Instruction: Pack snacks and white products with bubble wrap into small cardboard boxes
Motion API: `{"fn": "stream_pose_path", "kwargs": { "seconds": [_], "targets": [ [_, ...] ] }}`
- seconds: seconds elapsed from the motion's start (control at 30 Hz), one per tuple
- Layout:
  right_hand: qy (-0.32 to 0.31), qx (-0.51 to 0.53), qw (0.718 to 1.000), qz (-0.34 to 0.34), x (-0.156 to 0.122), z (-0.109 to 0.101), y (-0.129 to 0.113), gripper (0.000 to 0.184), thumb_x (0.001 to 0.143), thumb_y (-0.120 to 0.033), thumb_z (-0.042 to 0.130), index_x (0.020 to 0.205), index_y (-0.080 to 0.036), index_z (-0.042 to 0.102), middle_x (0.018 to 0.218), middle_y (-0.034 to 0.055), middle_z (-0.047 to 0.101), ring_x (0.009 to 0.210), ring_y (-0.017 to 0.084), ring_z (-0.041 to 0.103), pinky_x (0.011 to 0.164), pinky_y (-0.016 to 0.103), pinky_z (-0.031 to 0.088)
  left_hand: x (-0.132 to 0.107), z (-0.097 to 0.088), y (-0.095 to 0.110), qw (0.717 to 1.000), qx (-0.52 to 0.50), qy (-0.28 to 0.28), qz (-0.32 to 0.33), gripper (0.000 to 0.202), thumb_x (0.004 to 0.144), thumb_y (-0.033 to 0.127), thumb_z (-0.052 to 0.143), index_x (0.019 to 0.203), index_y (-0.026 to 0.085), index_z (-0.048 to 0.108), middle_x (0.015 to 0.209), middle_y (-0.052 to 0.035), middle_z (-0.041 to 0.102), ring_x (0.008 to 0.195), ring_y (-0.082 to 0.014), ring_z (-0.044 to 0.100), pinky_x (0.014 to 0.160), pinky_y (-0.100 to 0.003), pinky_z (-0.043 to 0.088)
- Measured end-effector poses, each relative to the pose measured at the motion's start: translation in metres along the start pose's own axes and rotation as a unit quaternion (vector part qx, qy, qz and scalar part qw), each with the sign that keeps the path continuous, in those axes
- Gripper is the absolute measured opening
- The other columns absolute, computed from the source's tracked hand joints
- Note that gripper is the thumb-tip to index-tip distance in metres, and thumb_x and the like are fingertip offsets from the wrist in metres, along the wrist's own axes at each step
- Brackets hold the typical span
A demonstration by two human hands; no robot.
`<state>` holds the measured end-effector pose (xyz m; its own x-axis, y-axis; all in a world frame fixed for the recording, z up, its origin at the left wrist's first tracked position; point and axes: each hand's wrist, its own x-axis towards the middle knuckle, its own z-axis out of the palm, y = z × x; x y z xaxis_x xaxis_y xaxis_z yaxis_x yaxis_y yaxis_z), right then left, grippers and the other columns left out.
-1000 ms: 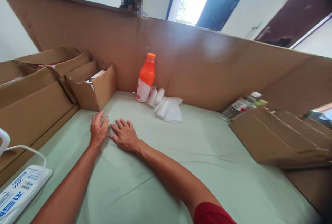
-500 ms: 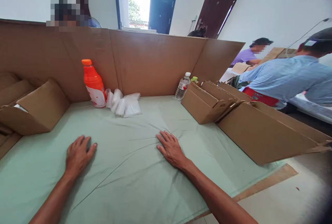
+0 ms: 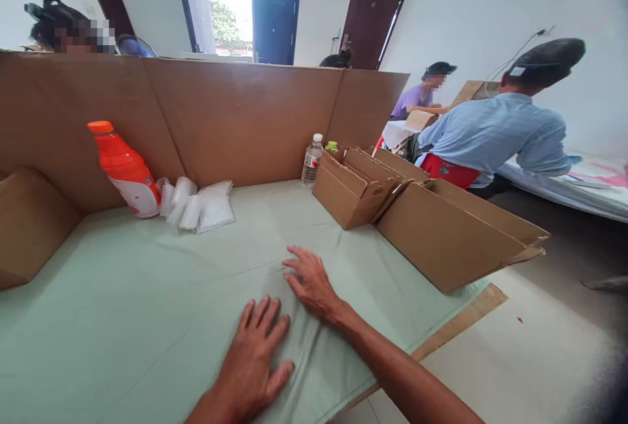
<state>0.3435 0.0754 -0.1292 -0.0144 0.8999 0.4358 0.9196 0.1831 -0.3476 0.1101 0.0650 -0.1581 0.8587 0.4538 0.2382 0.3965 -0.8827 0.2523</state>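
Both my hands lie flat, palms down, on a pale green cloth (image 3: 122, 306) spread over the work surface. My left hand (image 3: 252, 355) rests near the front edge with fingers spread, holding nothing. My right hand (image 3: 310, 283) presses on the cloth just beyond it, fingers stretched out, also holding nothing. The two hands are close together, almost touching.
An orange bottle (image 3: 123, 170) and rolled bubble-wrap bags (image 3: 196, 207) stand at the back by the cardboard wall (image 3: 235, 116). Open cardboard boxes (image 3: 432, 221) line the right side, with a water bottle (image 3: 312, 161) behind them. Another box (image 3: 27, 228) sits left. People work beyond on the right.
My left hand has slid right across the cloth to lie beside my right hand. The view has turned further right, so the orange bottle and boxes shifted left.
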Motion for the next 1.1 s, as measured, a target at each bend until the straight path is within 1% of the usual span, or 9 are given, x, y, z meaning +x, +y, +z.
{"fn": "stream_pose_path", "kwargs": {
  "seconds": [0.2, 0.27, 0.37, 0.47, 0.57, 0.73, 0.9, 1.0, 1.1],
  "targets": [
    [0.15, -0.233, 0.956, 0.093, 0.089, -0.107, 0.052, 0.05, 0.09, -0.026, 0.057, 0.138, -0.013, 0.055, 0.153, 0.0187, 0.048, 0.143, 0.032, 0.038, 0.11, 0.048, 0.03, 0.002, 0.014, 0.007, 0.993, -0.042, 0.017, 0.11, 0.058, 0.084, 0.047, 0.063, 0.138, 0.024, 0.059, 0.152, -0.0119, 0.052, 0.141, -0.0353, 0.048, 0.112, -0.057, 0.043],
    [0.136, -0.295, 0.931, 0.166, 0.116, -0.138, 0.071, 0.06, 0.089, -0.027, 0.058, 0.145, -0.009, 0.046, 0.153, 0.0217, 0.046, 0.143, 0.034, 0.036, 0.111, 0.048, 0.026, 0.003, 0.02, 0.002, 0.991, -0.046, 0.047, 0.119, 0.053, 0.082, 0.042, 0.065, 0.132, 0.023, 0.063, 0.147, -0.0122, 0.057, 0.137, -0.0337, 0.052, 0.11, -0.054, 0.046],
    [0.064, -0.323, 0.908, 0.257, 0.137, -0.161, 0.093, 0.045, 0.09, -0.026, 0.057, 0.132, -0.009, 0.059, 0.13, 0.0231, 0.065, 0.126, 0.034, 0.054, 0.102, 0.047, 0.033, 0.003, 0.023, -0.002, 0.987, -0.059, 0.076, 0.126, 0.049, 0.08, 0.036, 0.066, 0.128, 0.024, 0.066, 0.143, -0.0112, 0.061, 0.135, -0.0314, 0.055, 0.111, -0.049, 0.048],
    [0.013, -0.305, 0.913, 0.272, 0.14, -0.163, 0.104, 0.025, 0.093, -0.024, 0.053, 0.106, -0.015, 0.072, 0.103, 0.0169, 0.076, 0.1, 0.029, 0.066, 0.087, 0.039, 0.041, 0.001, 0.023, 0.0, 0.986, -0.08, 0.093, 0.112, 0.048, 0.079, 0.033, 0.067, 0.126, 0.025, 0.067, 0.14, -0.0108, 0.064, 0.132, -0.0315, 0.058, 0.111, -0.049, 0.049],
    [-0.011, -0.283, 0.932, 0.228, 0.131, -0.158, 0.096, 0.025, 0.095, -0.026, 0.052, 0.101, -0.018, 0.074, 0.1, 0.0126, 0.077, 0.095, 0.025, 0.067, 0.083, 0.034, 0.042, -0.004, 0.022, 0.001, 0.982, -0.121, 0.139, 0.047, 0.044, 0.084, 0.03, 0.064, 0.128, 0.026, 0.066, 0.137, -0.0127, 0.065, 0.128, -0.0298, 0.062, 0.104, -0.045, 0.055],
    [-0.051, -0.216, 0.971, 0.093, 0.088, -0.149, 0.042, 0.021, 0.093, -0.028, 0.057, 0.093, -0.021, 0.077, 0.094, 0.0071, 0.077, 0.094, 0.022, 0.067, 0.089, 0.034, 0.044, -0.017, 0.003, -0.014, 0.932, -0.176, 0.253, -0.193, 0.05, 0.093, 0.031, 0.055, 0.142, 0.022, 0.052, 0.141, -0.0171, 0.059, 0.126, -0.031, 0.061, 0.099, -0.048, 0.058],
    [-0.021, 0.049, 0.994, -0.093, 0.035, -0.152, -0.017, 0.026, 0.095, -0.044, 0.058, 0.1, -0.026, 0.076, 0.103, 0.0069, 0.077, 0.105, 0.026, 0.067, 0.098, 0.042, 0.047, -0.053, -0.034, -0.026, 0.862, -0.211, 0.309, -0.343, 0.076, 0.088, 0.043, 0.063, 0.155, 0.026, 0.033, 0.152, -0.0149, 0.047, 0.126, -0.033, 0.059, 0.104, -0.053, 0.052],
    [0.109, 0.196, 0.973, -0.048, 0.019, -0.146, -0.018, 0.036, 0.094, -0.055, 0.058, 0.111, -0.028, 0.074, 0.121, 0.009, 0.072, 0.12, 0.029, 0.062, 0.106, 0.048, 0.044, -0.074, -0.042, -0.022, 0.844, -0.236, 0.302, -0.375, 0.08, 0.084, 0.047, 0.067, 0.153, 0.025, 0.035, 0.153, -0.0155, 0.045, 0.132, -0.0349, 0.055, 0.109, -0.053, 0.047],
    [0.191, 0.324, 0.921, 0.104, 0.009, -0.115, 0.002, 0.043, 0.097, -0.056, 0.048, 0.104, -0.024, 0.075, 0.113, 0.0117, 0.074, 0.108, 0.028, 0.068, 0.093, 0.046, 0.053, -0.081, -0.041, -0.015, 0.837, -0.258, 0.289, -0.387, 0.077, 0.08, 0.05, 0.068, 0.147, 0.02, 0.045, 0.142, -0.0182, 0.055, 0.132, -0.0372, 0.055, 0.108, -0.054, 0.047]
  ]
}}
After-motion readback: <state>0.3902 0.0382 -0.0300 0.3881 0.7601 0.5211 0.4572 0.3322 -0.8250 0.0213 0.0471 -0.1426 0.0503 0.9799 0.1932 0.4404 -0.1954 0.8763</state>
